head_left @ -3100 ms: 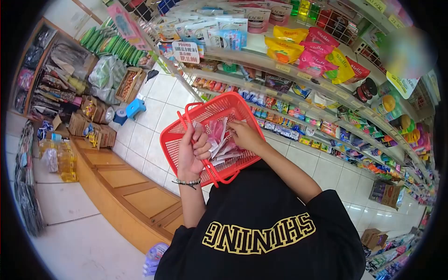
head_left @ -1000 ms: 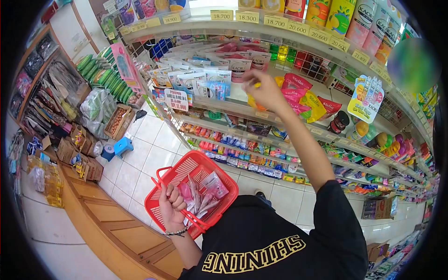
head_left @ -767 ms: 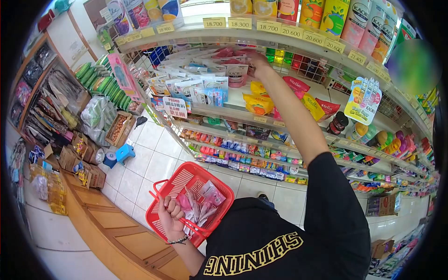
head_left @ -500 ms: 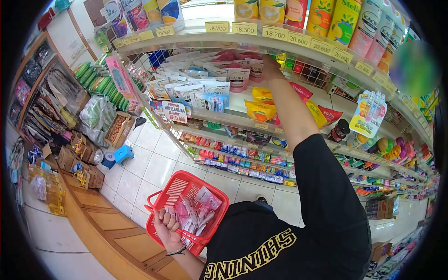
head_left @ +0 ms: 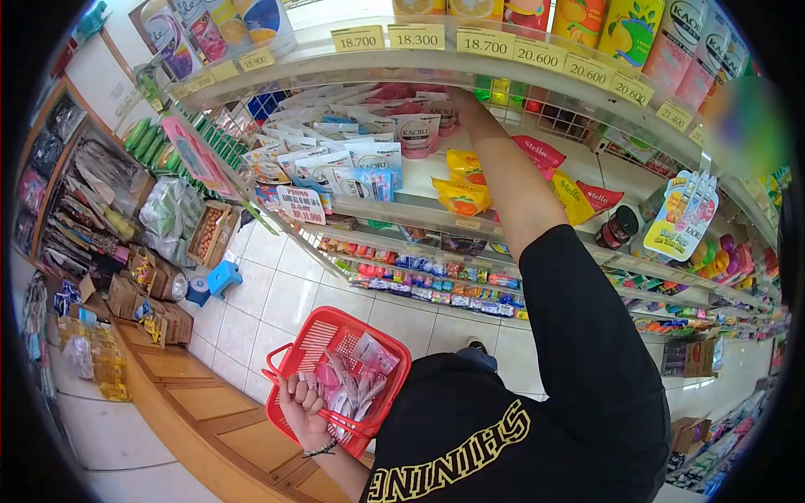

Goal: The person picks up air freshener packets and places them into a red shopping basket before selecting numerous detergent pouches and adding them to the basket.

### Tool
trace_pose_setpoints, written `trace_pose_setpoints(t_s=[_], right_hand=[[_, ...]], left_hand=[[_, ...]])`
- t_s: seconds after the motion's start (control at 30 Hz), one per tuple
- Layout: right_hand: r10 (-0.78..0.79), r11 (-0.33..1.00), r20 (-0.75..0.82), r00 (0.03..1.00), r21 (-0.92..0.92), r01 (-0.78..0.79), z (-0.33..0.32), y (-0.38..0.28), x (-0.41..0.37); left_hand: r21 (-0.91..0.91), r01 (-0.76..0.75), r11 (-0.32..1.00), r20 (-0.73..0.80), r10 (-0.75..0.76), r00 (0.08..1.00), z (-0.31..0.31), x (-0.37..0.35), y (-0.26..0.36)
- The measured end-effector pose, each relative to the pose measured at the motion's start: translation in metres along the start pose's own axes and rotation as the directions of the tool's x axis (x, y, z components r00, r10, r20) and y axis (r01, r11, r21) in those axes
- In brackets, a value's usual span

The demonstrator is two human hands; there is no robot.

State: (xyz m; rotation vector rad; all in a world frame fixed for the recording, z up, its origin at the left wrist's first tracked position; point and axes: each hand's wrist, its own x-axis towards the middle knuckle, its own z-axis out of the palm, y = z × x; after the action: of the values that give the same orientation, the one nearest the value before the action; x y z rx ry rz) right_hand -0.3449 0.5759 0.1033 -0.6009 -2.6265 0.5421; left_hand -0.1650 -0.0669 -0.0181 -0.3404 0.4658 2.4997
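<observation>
My left hand (head_left: 303, 409) is closed around the handle of a red plastic shopping basket (head_left: 293, 352). Pink and white packets (head_left: 342, 381) lie inside the basket. My right arm stretches up onto the shelf, and my right hand (head_left: 455, 102) is at the back beside the pink Kaori pouches (head_left: 418, 134). Its fingers are hidden behind the upper shelf's edge and the pouches, so their grip does not show. White and blue pouches (head_left: 369, 184) stand in rows left of it. Yellow pouches (head_left: 464, 197) and red Stella pouches (head_left: 537, 152) lie to the right of my forearm.
An upper shelf edge with price tags (head_left: 417, 37) runs above my right hand. A hanging Kaori card (head_left: 681, 216) sticks out at the right. Lower shelves hold small colourful packets (head_left: 436, 289). A blue stool (head_left: 224, 277), an egg crate (head_left: 214, 235) and a wooden counter (head_left: 197, 411) are at the left.
The view has shifted slightly, bringing the shelf closer and a little left in the picture. My right hand stays deep on the shelf. The basket remains in my left hand.
</observation>
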Motion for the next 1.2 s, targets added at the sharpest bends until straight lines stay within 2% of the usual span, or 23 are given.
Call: trace_pose_setpoints(t_s=[0.17,0.53,0.67,1.07,1.13,1.2], right_hand=[[0.0,1.0,-0.076,0.997,0.015,0.001,-0.01,-0.004,0.021],[-0.026,0.999,-0.137,0.99,0.014,0.029,0.003,-0.028,0.057],[-0.03,0.999,-0.151,0.988,0.015,0.033,0.005,-0.027,0.057],[-0.053,0.998,-0.208,0.977,0.018,0.058,-0.001,-0.018,0.049],[-0.06,0.998,-0.22,0.974,0.018,0.066,0.001,-0.016,0.042],[-0.072,0.997,-0.233,0.97,0.014,0.078,0.005,-0.014,0.034]], left_hand=[[0.013,0.013,1.0,0.016,-0.014,1.0,0.008,0.007,-0.004],[-0.002,0.014,1.0,0.002,-0.014,1.0,0.015,0.011,-0.009],[0.013,-0.002,1.0,-0.037,0.002,0.999,0.013,0.012,-0.01],[-0.028,0.003,1.0,0.054,-0.001,0.999,0.001,0.01,-0.003],[-0.01,-0.025,1.0,-0.004,0.025,1.0,-0.001,0.012,-0.001],[-0.006,-0.021,1.0,0.001,0.021,1.0,-0.005,0.014,0.002]])
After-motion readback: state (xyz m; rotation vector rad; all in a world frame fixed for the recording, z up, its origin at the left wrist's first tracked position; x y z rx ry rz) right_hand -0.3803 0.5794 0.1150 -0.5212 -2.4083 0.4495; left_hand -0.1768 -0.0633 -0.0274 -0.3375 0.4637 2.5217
